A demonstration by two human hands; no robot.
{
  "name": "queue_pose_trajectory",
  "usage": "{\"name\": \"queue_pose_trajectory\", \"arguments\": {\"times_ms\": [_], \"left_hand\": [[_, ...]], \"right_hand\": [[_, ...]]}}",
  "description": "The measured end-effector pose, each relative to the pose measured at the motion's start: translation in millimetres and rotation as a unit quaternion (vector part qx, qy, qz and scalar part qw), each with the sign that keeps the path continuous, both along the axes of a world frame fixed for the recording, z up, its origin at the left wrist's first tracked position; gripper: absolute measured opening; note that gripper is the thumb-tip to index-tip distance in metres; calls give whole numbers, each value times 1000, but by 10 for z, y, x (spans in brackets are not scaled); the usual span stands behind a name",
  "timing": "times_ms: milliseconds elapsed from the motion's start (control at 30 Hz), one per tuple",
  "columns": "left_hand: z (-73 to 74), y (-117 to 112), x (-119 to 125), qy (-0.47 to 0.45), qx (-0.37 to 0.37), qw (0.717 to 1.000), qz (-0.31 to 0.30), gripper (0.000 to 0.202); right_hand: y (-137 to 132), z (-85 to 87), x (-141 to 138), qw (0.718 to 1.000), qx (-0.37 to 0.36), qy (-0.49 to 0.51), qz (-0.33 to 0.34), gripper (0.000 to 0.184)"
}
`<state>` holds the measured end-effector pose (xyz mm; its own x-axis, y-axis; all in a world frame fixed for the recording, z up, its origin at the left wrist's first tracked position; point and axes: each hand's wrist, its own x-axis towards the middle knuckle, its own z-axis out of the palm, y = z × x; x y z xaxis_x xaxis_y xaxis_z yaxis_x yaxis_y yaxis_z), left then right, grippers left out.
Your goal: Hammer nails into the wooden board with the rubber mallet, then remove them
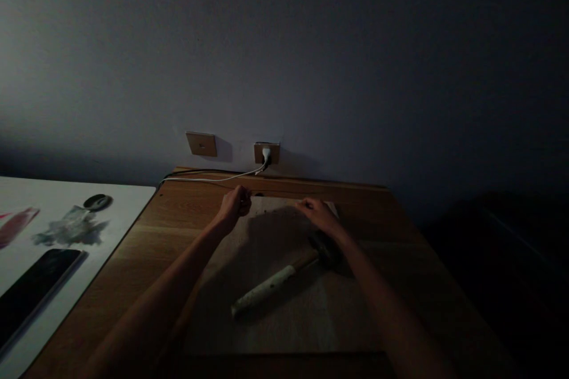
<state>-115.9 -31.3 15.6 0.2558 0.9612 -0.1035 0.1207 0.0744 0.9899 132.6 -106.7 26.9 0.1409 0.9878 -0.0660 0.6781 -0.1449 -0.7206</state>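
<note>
My left hand is closed in a pinch by the far left corner of a pale board. Near the board's far right corner, my right hand also has its fingertips pressed together. Whatever either hand pinches is too small and dark to make out. Between my forearms a hammer lies slantwise on the board, its pale, wrapped-looking handle toward me. Its dark head is partly hidden behind my right forearm.
The board rests on a wooden table against the wall. A white plug sits in a wall socket, with cables running left. On a white surface at left lie a phone, a crumpled clear bag and a dark round object.
</note>
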Motion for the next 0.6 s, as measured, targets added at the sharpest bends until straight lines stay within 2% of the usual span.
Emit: {"name": "queue_pose_trajectory", "arguments": {"times_ms": [133, 233, 300, 367, 400, 433, 467, 500, 533, 567, 600], "left_hand": [[-25, -40, -12, 20, -2, 999, -39, 24], [-84, -82, -1, 62, 19, 996, -63, 21], [-122, -102, 23, 115, 58, 988, -81, 13], [-145, -116, 55, 225, 141, 957, -119, 14], [-148, -120, 72, 290, 190, 926, -145, 15], [-143, -120, 88, 349, 234, 891, -172, 16], [-132, -117, 105, 391, 266, 859, -194, 17], [-114, -110, 122, 412, 282, 841, -209, 17], [-91, -98, 139, 417, 288, 835, -213, 15], [-65, -83, 158, 408, 287, 843, -202, 12], [-36, -66, 178, 383, 278, 863, -177, 10]], "right_hand": [[46, -78, -76, 998, -3, -68, 13, 18], [55, -16, -100, 996, 3, -91, 26, 10], [59, 64, -72, 997, 27, -66, 14, 10], [56, 144, -14, 995, 51, 80, -12, 18], [50, 176, 17, 980, 56, 190, -21, 23], [43, 200, 43, 953, 54, 298, -23, 27], [35, 214, 58, 924, 46, 379, -21, 31], [29, 217, 60, 912, 35, 408, -16, 35], [25, 209, 45, 925, 26, 378, -11, 38], [24, 190, 15, 952, 22, 305, -9, 41], [27, 162, -29, 977, 18, 211, -7, 43]]}}
